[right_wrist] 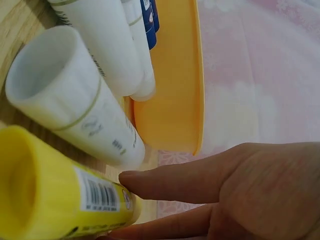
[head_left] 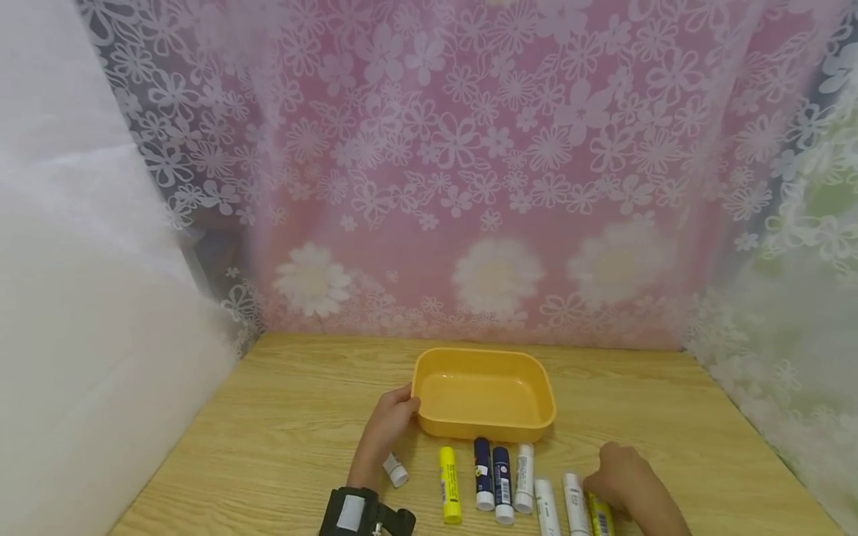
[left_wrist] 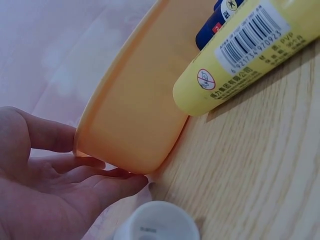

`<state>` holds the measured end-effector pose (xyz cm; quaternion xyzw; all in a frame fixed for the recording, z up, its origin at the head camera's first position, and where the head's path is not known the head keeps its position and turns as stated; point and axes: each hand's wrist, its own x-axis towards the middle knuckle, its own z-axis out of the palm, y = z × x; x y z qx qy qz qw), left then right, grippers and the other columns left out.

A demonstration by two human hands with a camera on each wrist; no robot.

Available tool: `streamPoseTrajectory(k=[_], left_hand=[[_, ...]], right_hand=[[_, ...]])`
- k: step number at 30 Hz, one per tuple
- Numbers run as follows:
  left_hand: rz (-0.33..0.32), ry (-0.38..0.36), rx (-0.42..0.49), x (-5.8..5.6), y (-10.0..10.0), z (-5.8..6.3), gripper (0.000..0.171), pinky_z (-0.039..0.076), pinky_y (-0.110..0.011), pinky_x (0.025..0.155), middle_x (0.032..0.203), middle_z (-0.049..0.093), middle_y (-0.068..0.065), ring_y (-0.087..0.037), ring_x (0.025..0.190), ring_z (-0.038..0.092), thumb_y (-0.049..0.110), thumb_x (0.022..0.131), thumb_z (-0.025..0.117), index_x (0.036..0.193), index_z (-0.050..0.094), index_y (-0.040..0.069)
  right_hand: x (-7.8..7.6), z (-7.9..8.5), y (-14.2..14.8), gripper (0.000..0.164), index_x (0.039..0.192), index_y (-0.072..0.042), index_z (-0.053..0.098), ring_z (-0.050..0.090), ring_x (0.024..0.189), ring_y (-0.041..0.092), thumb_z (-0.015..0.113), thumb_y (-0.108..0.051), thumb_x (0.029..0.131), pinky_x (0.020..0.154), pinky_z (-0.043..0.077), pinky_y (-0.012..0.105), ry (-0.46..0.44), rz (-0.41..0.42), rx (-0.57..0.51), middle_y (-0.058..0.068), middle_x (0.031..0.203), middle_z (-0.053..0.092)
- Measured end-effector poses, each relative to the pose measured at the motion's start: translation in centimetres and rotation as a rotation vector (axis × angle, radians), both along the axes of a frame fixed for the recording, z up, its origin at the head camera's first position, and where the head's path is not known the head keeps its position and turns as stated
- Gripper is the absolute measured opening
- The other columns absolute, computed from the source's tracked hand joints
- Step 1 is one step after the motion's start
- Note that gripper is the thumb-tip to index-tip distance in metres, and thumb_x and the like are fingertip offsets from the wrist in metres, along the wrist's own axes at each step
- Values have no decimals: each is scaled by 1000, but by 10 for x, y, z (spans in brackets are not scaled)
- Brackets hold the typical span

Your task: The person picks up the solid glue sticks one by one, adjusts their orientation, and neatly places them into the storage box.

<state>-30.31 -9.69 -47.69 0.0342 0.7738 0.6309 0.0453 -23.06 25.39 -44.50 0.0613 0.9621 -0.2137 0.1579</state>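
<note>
A yellow plastic tray (head_left: 482, 432) stands on the table. At its left end my left hand (head_left: 392, 417) grips it, thumb at the rim and fingers against the outer wall (left_wrist: 125, 115). My right hand (head_left: 620, 476) pinches a yellow glue stick (head_left: 601, 516) by its far end; in the right wrist view, thumb and finger lie on either side of that glue stick (right_wrist: 75, 192). Left of it lie white glue sticks (head_left: 574, 502), two navy glue sticks (head_left: 502, 484) and another yellow glue stick (head_left: 450, 484). A white glue stick (head_left: 395, 470) lies beside my left wrist, partly hidden.
The glue sticks lie in a loose row on the wood-grain table (head_left: 315, 387), in front of the tray. A pink flowered curtain (head_left: 469, 186) hangs behind the table, with white sheeting (head_left: 100, 335) along the left side.
</note>
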Motion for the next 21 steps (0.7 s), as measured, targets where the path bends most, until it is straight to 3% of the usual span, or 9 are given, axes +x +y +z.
streamPoseTrajectory(k=[3,6,10,13,17,21], left_hand=[[-2,-8,0,1,1,1,49,36,-59,116,152,50,-20,-38,142,46,17,103,47,149,47,-2],[-1,-6,4,2,2,2,49,36,-59,115,152,51,-20,-38,142,46,17,104,46,150,47,-1],[2,-4,7,2,1,3,49,37,-59,115,151,51,-19,-37,141,47,17,103,47,149,47,0],[5,-5,4,2,1,2,49,37,-58,115,151,52,-19,-37,141,47,17,103,48,149,48,0],[5,-4,2,2,1,1,49,35,-58,116,151,52,-19,-37,142,46,16,103,47,149,48,-1],[1,-1,0,1,1,0,49,35,-59,117,151,51,-20,-38,142,46,15,103,47,149,48,-2]], right_hand=[[0,-2,1,43,102,20,58,65,51,21,74,-18,87,47,54,26,-14,-19,-23,15,72,61],[2,-1,3,47,103,22,57,66,48,22,74,-20,89,46,55,28,-10,-9,-40,17,71,63],[4,3,2,48,103,20,56,68,53,28,77,-19,86,51,60,35,-49,-17,-58,19,78,63],[6,3,-1,39,97,15,57,67,59,28,77,-15,82,54,60,37,-71,-30,-61,17,79,61],[6,-2,-1,27,89,10,57,66,56,26,75,-8,78,52,59,34,-48,-36,-57,15,75,59],[3,-5,0,29,93,13,57,67,52,26,73,-6,77,49,59,33,-36,-39,-52,17,75,59]])
